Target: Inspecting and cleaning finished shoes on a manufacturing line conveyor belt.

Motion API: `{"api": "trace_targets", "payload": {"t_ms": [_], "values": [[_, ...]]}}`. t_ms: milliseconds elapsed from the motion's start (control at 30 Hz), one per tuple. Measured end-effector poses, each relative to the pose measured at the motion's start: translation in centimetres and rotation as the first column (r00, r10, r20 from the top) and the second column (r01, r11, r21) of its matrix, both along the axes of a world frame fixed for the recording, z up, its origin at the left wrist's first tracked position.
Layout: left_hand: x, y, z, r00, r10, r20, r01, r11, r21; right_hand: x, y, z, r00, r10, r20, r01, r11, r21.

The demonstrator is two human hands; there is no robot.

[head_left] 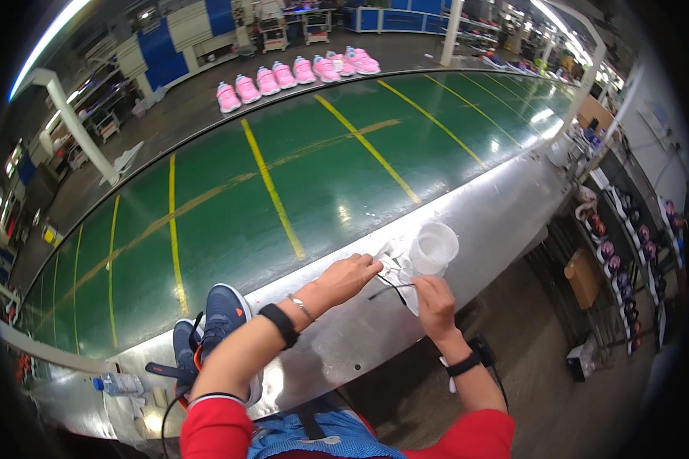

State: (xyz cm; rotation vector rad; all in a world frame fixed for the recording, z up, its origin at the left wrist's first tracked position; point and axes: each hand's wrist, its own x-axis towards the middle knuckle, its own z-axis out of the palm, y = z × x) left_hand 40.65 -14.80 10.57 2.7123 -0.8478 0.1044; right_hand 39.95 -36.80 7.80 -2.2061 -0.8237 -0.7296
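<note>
My left hand [349, 277] is closed in a pinch beside a crumpled white cloth or paper [393, 258]. Thin dark and white strands show at its fingertips; what exactly it grips I cannot make out. Facing it, my right hand [436, 304] pinches a thin dark stick-like piece [390, 291] that points left towards my left hand. A translucent white plastic tub [435, 245] stands just beyond my right hand on the metal ledge [318, 344]. By my left forearm sits a pair of dark blue sneakers [226, 310] with orange accents, partly hidden by the arm.
A green conveyor belt [222, 222] with yellow cross stripes runs beyond the ledge. Several pink sneakers [287, 75] line its far side. A plastic bottle with a blue cap [121, 384] lies at lower left. Shoe racks [624, 252] and a cardboard box [582, 277] are at right.
</note>
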Motion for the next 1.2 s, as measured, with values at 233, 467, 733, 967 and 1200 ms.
{"api": "trace_targets", "payload": {"t_ms": [233, 467, 733, 967, 1200], "values": [[-14.9, 6.7, 11.7, 0.997, 0.064, 0.037, -0.052, 0.962, -0.268, -6.5, 1.1, 7.8, 0.945, 0.292, 0.150, -0.323, 0.909, 0.263], [-28.2, 7.6, 17.0, 0.999, 0.045, 0.001, -0.036, 0.809, -0.586, -12.5, 6.6, 11.9, 0.641, 0.737, 0.213, -0.594, 0.302, 0.745], [-34.0, 6.1, 18.6, 0.995, 0.098, 0.026, -0.028, 0.516, -0.856, -15.0, 9.1, 16.3, 0.364, 0.894, 0.261, -0.614, 0.020, 0.789], [-35.8, 7.5, 19.2, 0.931, 0.207, 0.301, 0.121, 0.603, -0.789, -17.9, 11.4, 18.0, 0.293, 0.912, 0.285, -0.673, -0.015, 0.739], [-39.3, 9.0, 22.1, 0.901, 0.289, 0.322, 0.058, 0.658, -0.751, -19.6, 13.9, 19.6, 0.310, 0.854, 0.418, -0.764, -0.038, 0.644]]}}
